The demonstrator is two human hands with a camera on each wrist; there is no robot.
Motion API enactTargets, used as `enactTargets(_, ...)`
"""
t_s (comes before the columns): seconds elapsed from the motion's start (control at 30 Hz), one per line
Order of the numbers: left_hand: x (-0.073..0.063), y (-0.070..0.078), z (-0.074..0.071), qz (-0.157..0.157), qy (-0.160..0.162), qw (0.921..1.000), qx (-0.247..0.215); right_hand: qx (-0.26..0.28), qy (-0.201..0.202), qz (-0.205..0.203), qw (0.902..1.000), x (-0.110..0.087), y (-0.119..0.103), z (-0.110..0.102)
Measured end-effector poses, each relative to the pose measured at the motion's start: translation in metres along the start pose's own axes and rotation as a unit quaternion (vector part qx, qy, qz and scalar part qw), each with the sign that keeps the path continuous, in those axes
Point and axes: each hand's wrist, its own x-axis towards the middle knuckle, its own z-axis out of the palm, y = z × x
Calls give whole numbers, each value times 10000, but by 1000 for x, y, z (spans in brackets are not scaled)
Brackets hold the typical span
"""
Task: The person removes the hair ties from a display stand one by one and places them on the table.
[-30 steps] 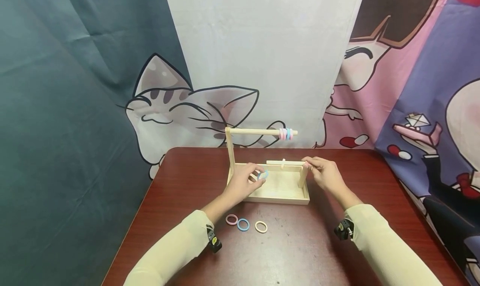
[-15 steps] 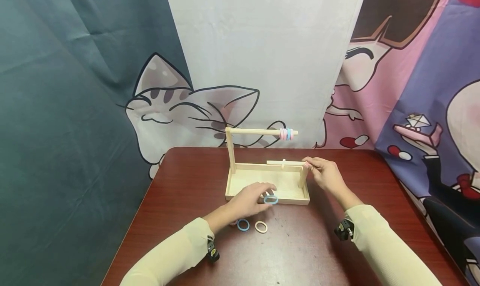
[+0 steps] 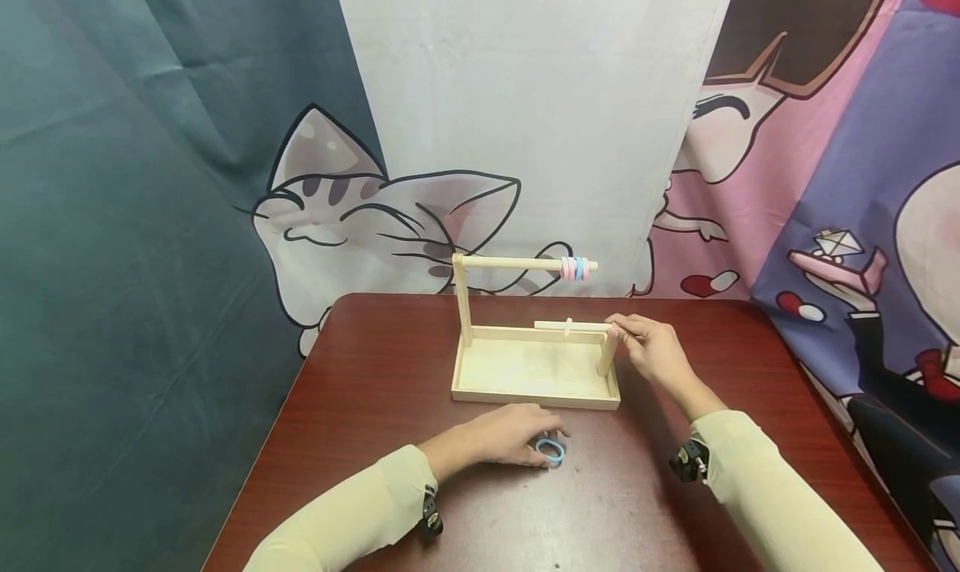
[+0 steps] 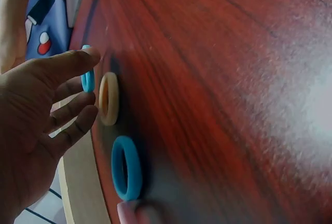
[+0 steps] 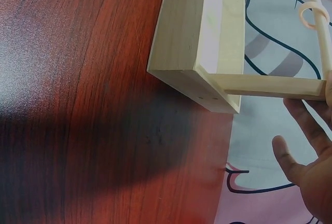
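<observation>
"Light-blue ring [image 4: 88,83]: where is it, taking the wooden stand [image 3: 536,403] as our mark?"

"Just to the near side of the stand, at the fingertips of the left hand [image 3: 513,434]. Thumb and fingertips stand a little apart, pinching its rim between them; the remaining fingers curve loosely."

"Does it touch the table [image 3: 525,522]?"

"I can't tell from either view."

"What lies around it?"

"Also on the stand's near side, a beige ring [image 4: 114,99] by the fingertips, then a blue ring [image 4: 134,169]. The hand hides both in the head view. Next to the blue one, a pink ring [image 4: 126,213] is blurred and cut off by the left wrist view's lower edge."

"And the right hand [image 3: 656,355]?"

"At the stand's short post [image 3: 607,357], fingertips drawn together on the end of the lower rod [image 3: 585,327]. The right wrist view cuts that grip off. A pale ring [image 3: 568,328] hangs on this rod."

"Higher up?"

"Pink and blue rings [image 3: 574,268] on the stand's upper rod [image 3: 510,263], packed too tightly to count."
</observation>
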Motion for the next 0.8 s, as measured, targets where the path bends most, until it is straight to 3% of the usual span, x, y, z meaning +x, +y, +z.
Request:
enactTargets(0.27,2,4,9,77,-4,9996,256,5,-27,-10,10000,0,-2,-1)
enactTargets(0.8,1,6,8,176,106,9988,442,56,3,-59,10000,0,-1,-1)
